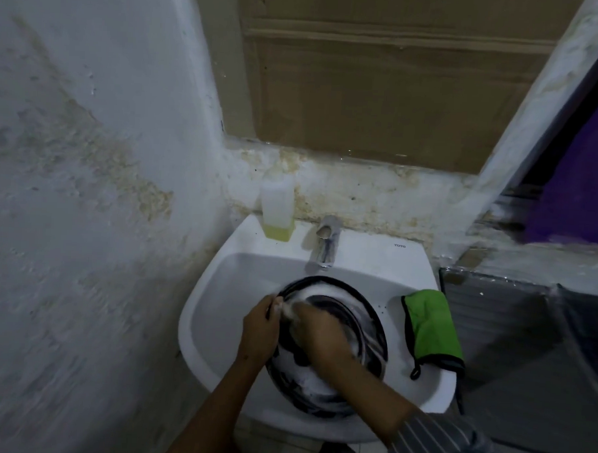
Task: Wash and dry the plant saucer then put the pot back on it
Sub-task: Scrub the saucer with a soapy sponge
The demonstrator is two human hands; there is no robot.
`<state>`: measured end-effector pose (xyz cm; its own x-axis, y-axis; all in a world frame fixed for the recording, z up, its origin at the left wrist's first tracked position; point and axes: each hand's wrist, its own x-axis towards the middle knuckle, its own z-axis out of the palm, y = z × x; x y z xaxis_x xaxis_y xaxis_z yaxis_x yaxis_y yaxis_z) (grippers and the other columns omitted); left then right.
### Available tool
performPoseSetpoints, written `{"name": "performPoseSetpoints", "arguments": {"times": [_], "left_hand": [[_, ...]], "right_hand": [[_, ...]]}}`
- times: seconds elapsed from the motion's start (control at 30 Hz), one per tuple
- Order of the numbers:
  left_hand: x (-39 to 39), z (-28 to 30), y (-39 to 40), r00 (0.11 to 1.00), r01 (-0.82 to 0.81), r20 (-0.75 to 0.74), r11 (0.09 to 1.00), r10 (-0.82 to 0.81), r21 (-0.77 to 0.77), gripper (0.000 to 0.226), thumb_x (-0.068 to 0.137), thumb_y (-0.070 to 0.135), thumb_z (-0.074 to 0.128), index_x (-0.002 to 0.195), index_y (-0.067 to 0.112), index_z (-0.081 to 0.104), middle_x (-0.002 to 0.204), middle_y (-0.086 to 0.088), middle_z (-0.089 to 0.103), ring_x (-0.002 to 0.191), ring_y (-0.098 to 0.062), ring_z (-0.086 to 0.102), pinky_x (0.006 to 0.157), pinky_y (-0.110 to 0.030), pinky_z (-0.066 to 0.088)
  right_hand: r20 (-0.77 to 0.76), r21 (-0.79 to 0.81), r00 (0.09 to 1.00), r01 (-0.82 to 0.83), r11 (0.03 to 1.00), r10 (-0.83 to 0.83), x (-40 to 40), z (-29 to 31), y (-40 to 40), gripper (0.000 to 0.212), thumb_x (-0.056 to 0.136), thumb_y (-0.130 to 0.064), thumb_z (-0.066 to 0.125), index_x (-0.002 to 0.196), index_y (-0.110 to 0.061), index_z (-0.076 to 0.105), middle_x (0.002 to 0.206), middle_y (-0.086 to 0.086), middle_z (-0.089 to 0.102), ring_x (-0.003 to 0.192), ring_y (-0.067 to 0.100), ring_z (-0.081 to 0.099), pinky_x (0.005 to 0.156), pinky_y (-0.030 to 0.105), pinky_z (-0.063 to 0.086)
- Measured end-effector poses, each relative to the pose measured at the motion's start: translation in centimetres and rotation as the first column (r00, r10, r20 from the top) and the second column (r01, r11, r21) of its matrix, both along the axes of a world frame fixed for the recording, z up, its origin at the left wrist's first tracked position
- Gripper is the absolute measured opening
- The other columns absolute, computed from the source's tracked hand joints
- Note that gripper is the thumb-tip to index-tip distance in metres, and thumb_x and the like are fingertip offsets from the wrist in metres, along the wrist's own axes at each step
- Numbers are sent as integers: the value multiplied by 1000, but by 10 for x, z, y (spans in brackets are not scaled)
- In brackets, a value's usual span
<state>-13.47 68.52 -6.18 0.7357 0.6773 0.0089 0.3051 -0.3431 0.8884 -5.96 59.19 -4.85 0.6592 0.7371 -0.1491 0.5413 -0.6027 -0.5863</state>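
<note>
Gripping the soapy saucer [372,318], left hand [259,330] above TOTO-marked sink [375,260].

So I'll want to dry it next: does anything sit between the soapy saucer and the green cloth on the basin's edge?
Nothing visible does. The saucer sits in the sink, gripped at its left rim by the left hand and scrubbed by the right hand. The green cloth lies just right of it, bare rim between.

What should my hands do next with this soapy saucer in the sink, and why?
Probably rinse it under the tap. The saucer is already covered in white suds, your left hand grips its rim and your right hand rubs the inside. No water shows running, and the green cloth waits on the sink rim for drying.
</note>
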Motion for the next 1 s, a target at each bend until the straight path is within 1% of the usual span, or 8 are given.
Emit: {"name": "performPoseSetpoints", "arguments": {"times": [0.2, 0.3, 0.37, 0.47, 0.6, 0.77, 0.9, 1.0], "left_hand": [[-3, -7, 16, 995, -75, -59, 997, 76, 10, 28, 99, 19, 40, 98, 1, 62, 98, -13, 65, 90, -24, 59, 76, -28, 43], [0, -10, 8, 995, -21, -97, 999, 24, 30, 29, 100, 17, 38, 101, 0, 62, 100, -18, 66, 96, -31, 61, 81, -34, 45], [-1, -9, 8, 995, -9, -100, 998, 15, 54, 30, 100, 17, 38, 103, 0, 63, 102, -17, 67, 97, -31, 61, 80, -31, 44], [-6, -6, 13, 998, 4, -59, 998, 0, 68, 31, 100, 20, 38, 102, 3, 64, 98, -11, 67, 91, -25, 61, 77, -28, 42], [-11, -4, 18, 994, -108, -16, 992, 109, 61, 29, 100, 18, 38, 96, 4, 63, 89, -3, 62, 81, -20, 57, 69, -25, 41], [-12, -5, 24, 973, -231, 25, 969, 229, 92, 28, 100, 15, 39, 100, 3, 63, 89, -4, 62, 78, -17, 55, 62, -16, 36], [-7, -10, 11, 967, -253, -6, 967, 253, 24, 29, 100, 16, 39, 108, 2, 63, 103, -13, 66, 91, -25, 59, 76, -26, 41], [-1, -9, -5, 978, -208, 7, 978, 209, -29, 27, 100, 17, 38, 104, 8, 64, 101, -6, 65, 89, -16, 57, 75, -17, 39]], "right_hand": [[288, 39, 810, -543, 839, 511, -29, -13, -32, 26, 70, -1, 69, 96, -4, 72, 90, 17, 73, 77, 28, 71, 61, 30, 55], [611, -49, 563, -674, 737, 556, -7, -4, -25, 9, 78, -16, 66, 82, -17, 74, 90, 1, 74, 84, 17, 70, 67, 26, 56], [680, -90, 496, -675, 732, 540, 9, 5, -14, 8, 81, -19, 67, 78, -16, 74, 92, 2, 74, 86, 18, 70, 71, 31, 57], [646, 6, 641, -547, 837, 414, 37, 18, -8, 19, 84, -21, 58, 73, -12, 71, 82, 7, 70, 74, 23, 67, 65, 34, 55], [707, -120, 643, -302, 946, 295, 57, 20, -26, 21, 65, -28, 80, 81, -16, 74, 92, 7, 71, 82, 23, 68, 62, 24, 50], [352, -243, 933, 19, 970, 70, 23, -18, -51, 45, 85, -24, 52, 127, -11, 44, 127, 15, 47, 112, 30, 51, 78, 35, 46], [194, -125, 968, -137, 983, 160, -25, -32, -42, 40, 88, -27, 51, 123, -9, 45, 126, 13, 49, 104, 30, 56, 75, 33, 46], [273, 25, 929, -267, 963, 250, -33, -20, -15, 31, 86, -21, 55, 113, -5, 53, 114, 15, 56, 98, 31, 58, 71, 34, 46]]}}
